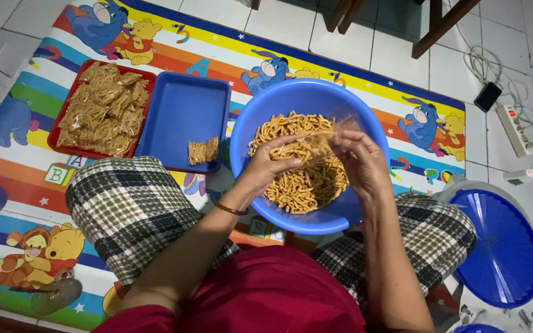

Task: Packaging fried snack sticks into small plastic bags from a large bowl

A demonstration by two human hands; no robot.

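Observation:
A round blue plastic basin [279, 102] holds a heap of thin yellow-brown snack sticks [306, 179]. Over it my left hand [268, 164] pinches a bunch of sticks at the mouth of a small clear plastic bag [334, 132]. My right hand [360, 161] holds that bag open, and some sticks show inside it. Both hands hover above the heap, close together. A thin bangle circles my left wrist.
A blue rectangular tray [180, 114] left of the basin carries two small filled packets [203, 151]. A red tray [103, 108] beyond it is piled with several filled packets. A round blue lid [504, 250] lies at the right. A power strip [516, 126] and cables lie on the tiles.

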